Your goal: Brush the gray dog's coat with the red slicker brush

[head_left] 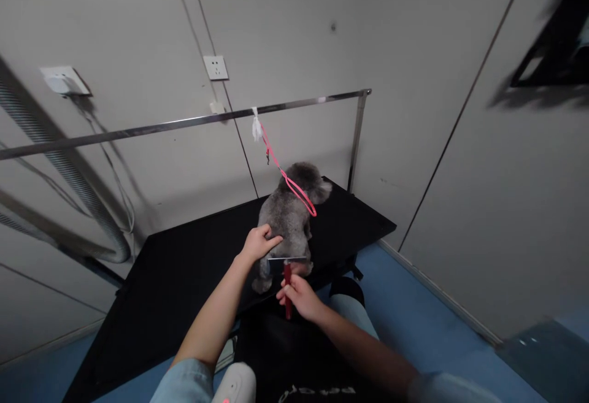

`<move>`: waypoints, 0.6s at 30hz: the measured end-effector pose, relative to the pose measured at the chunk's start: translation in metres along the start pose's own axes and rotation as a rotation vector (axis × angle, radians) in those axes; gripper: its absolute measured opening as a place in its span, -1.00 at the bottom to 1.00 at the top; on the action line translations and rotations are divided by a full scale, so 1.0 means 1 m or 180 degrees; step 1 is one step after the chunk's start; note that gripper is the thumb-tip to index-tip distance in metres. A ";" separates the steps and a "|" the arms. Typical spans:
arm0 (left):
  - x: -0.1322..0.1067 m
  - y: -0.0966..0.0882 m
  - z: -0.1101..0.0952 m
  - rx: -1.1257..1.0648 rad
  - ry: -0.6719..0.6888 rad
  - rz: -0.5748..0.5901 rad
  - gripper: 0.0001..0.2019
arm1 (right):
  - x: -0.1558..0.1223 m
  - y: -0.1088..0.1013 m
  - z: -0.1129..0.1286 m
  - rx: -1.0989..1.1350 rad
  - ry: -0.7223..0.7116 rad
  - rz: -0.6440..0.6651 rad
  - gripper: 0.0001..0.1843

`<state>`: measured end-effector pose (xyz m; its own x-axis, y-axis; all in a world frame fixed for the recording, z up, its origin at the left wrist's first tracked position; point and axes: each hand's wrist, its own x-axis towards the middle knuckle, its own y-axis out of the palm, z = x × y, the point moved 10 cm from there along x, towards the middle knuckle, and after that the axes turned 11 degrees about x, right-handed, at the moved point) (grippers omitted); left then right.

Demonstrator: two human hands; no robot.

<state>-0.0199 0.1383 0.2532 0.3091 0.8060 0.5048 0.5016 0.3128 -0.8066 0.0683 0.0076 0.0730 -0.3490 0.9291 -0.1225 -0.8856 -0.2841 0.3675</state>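
Presently, left hand (258, 245), fingers loosely parted, is resting on the dog (289, 216) atop the counter (193, 268); right hand (300, 296) is gripping the brush (288, 273) at its rump; light strokes are likely working best.

A grey dog (285, 216) was seated on a black table (202, 262), its head turned to the right. The left hand (258, 245) was laid on its back, thumb spread apart from the fingers; a red-handled brush (288, 289) was gripped by the right hand (301, 297) — its wide head held at the dog's lower back. A pink loop (299, 191) was hung from a metal bar (184, 122) — tied there by a white strip (256, 126).
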 end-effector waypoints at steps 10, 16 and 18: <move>-0.003 0.001 0.000 0.0062 0.0002 0.0076 -0.56 | -0.011 0.013 0.017 0.0161 0.0245 0.0098 -0.67; -0.008 0.003 -0.008 -0.0013 0.0043 0.0187 -0.57 | -0.018 0.015 0.012 0.0093 0.0697 0.0240 -0.61; -0.008 0.002 -0.009 -0.0072 0.0019 0.0194 -0.58 | -0.016 0.019 0.021 0.0045 0.0567 0.0360 -0.59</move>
<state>-0.0140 0.1280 0.2503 0.3443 0.8202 0.4569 0.4998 0.2518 -0.8287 0.0637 -0.0080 0.1017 -0.4959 0.8345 -0.2404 -0.8336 -0.3799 0.4010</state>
